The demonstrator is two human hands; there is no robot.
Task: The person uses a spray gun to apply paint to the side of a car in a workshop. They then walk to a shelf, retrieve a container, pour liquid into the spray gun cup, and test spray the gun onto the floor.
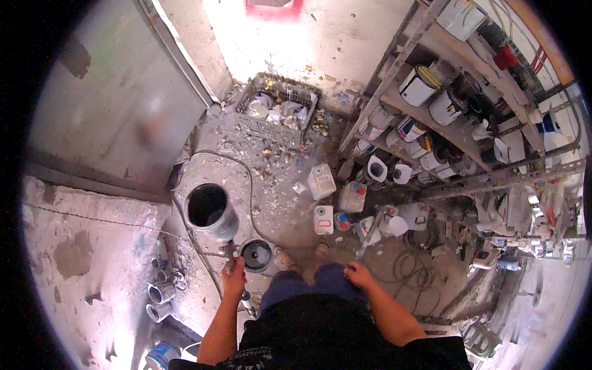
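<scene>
My left hand (234, 280) is closed around a metal tool (229, 253) that looks like a spray gun. The tool's front end meets the near side of a tall grey bucket (223, 227) with a dark inside; whether they touch I cannot tell. A smaller round pail (269, 264), dark within, stands just right of that hand, close to my feet. In front of my right thigh, my right hand (357, 275) has its fingers curled in. A long flat strip (370, 235) ends close beyond those fingers; whether they grip it is unclear.
Jugs (322, 181) and a white canister (323, 219) stand on the floor ahead. A plastic crate (271, 128) of rubbish lies by the far wall. Paint cans crowd the shelf rack (425, 114) at right. A hose (249, 185) crosses the floor; coiled cable (414, 274) lies right.
</scene>
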